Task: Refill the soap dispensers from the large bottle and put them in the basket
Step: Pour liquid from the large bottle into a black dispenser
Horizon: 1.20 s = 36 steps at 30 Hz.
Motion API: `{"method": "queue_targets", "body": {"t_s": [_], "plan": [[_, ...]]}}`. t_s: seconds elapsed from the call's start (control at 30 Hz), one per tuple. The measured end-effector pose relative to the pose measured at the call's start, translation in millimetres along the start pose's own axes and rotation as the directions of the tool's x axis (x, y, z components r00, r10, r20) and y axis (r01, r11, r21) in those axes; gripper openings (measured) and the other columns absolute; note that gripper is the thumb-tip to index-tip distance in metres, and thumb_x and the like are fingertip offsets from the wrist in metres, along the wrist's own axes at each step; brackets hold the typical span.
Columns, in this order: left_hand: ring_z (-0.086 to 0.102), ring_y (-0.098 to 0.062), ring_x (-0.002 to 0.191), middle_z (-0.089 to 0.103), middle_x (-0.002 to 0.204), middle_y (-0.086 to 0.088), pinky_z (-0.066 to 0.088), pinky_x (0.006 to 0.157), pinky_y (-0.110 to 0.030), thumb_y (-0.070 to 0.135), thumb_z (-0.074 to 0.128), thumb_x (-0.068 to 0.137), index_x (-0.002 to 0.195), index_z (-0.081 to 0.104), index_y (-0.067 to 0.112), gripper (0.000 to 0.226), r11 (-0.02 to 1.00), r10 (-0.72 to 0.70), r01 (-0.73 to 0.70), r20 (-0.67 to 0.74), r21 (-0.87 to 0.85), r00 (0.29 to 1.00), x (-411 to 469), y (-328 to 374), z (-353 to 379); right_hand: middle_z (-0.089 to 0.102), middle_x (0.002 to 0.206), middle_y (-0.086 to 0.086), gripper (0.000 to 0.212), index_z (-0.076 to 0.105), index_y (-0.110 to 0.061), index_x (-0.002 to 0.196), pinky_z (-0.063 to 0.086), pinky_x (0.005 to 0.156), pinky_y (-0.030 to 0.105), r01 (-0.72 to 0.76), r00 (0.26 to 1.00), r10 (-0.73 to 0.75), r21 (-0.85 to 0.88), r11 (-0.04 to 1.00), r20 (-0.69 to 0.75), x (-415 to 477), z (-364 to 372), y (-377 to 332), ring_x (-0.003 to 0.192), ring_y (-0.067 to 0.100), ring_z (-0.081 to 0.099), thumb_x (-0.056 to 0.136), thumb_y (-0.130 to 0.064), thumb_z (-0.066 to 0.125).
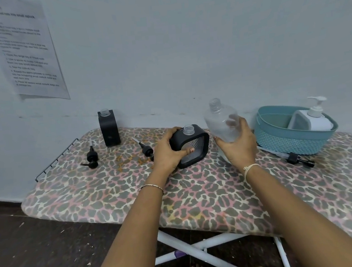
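My left hand [169, 150] grips a black square soap dispenser [193, 144], tilted toward me, its clear neck uncapped. My right hand [236, 143] holds a large clear bottle [220, 119], uncapped and leaning left, just right of that dispenser. A second black dispenser [109, 128] stands upright with no pump at the back left. Two black pump heads [92, 156] [146, 149] lie on the leopard-print board [197, 195]. The teal basket [294, 138] at the right holds a white pump dispenser [316, 119].
A third black pump [299, 159] lies in front of the basket. A wire rack [56, 158] juts from the board's left end. The wall stands right behind, with a printed sheet [25, 50] taped on it. White board legs [202, 248] cross below.
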State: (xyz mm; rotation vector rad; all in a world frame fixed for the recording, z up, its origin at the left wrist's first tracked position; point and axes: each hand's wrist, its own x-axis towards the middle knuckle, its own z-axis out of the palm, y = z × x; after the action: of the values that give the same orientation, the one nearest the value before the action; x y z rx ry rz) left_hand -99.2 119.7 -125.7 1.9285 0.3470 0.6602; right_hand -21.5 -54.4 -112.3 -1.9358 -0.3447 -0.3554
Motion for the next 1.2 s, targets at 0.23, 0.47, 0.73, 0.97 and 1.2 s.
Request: {"method": "queue_targets", "body": {"t_s": [0.23,0.47,0.73,0.97,1.2], "plan": [[0.057,-0.011,0.102,0.058,0.104,0.012,0.049,0.095,-0.029,0.012,0.087,0.064,0.123,0.055,0.023,0.068,1.000,-0.016,0.015,0.026,0.018,1.000,3,-1,-2,0.064,0.122,-0.002,0.068,0.049,-0.030,0.135,0.053,0.078,0.038,0.254,0.967,-0.250,-0.338,0.906,0.056,18,-12,-6,0.106,0.024,0.060,0.074,-0.013,0.074],[0.059,-0.015,0.104,0.060,0.108,0.010,0.051,0.095,-0.035,0.013,0.088,0.063,0.121,0.056,0.028,0.068,0.999,-0.019,0.019,0.011,0.041,1.000,5,-5,-1,0.066,0.118,0.005,0.076,0.054,-0.021,0.134,0.050,0.079,0.039,0.457,0.882,-0.430,-0.567,0.685,0.193,28,-20,-8,0.102,0.030,0.062,0.064,0.007,0.066],[0.060,-0.015,0.104,0.061,0.108,0.009,0.051,0.094,-0.031,0.010,0.087,0.065,0.120,0.055,0.028,0.066,1.000,-0.017,0.017,0.023,0.023,1.000,5,-4,-1,0.066,0.119,0.003,0.078,0.053,-0.022,0.133,0.047,0.082,0.039,0.489,0.862,-0.443,-0.630,0.603,0.245,32,-22,-13,0.104,0.028,0.062,0.063,0.009,0.066],[0.059,-0.014,0.104,0.059,0.108,0.010,0.051,0.095,-0.033,0.011,0.087,0.064,0.121,0.054,0.028,0.068,0.999,-0.031,0.030,0.026,0.020,0.999,6,-4,-1,0.066,0.121,0.004,0.079,0.053,-0.021,0.135,0.047,0.082,0.039,0.519,0.842,-0.465,-0.649,0.557,0.275,32,-25,-20,0.106,0.029,0.061,0.064,0.012,0.065],[0.057,-0.011,0.102,0.058,0.106,0.012,0.047,0.093,-0.024,0.011,0.087,0.064,0.123,0.055,0.026,0.069,0.999,-0.034,0.034,0.024,0.020,0.999,5,-3,-1,0.065,0.121,0.004,0.079,0.052,-0.021,0.135,0.047,0.083,0.038,0.543,0.822,-0.482,-0.670,0.506,0.303,33,-26,-23,0.106,0.028,0.061,0.064,0.011,0.067]]}}
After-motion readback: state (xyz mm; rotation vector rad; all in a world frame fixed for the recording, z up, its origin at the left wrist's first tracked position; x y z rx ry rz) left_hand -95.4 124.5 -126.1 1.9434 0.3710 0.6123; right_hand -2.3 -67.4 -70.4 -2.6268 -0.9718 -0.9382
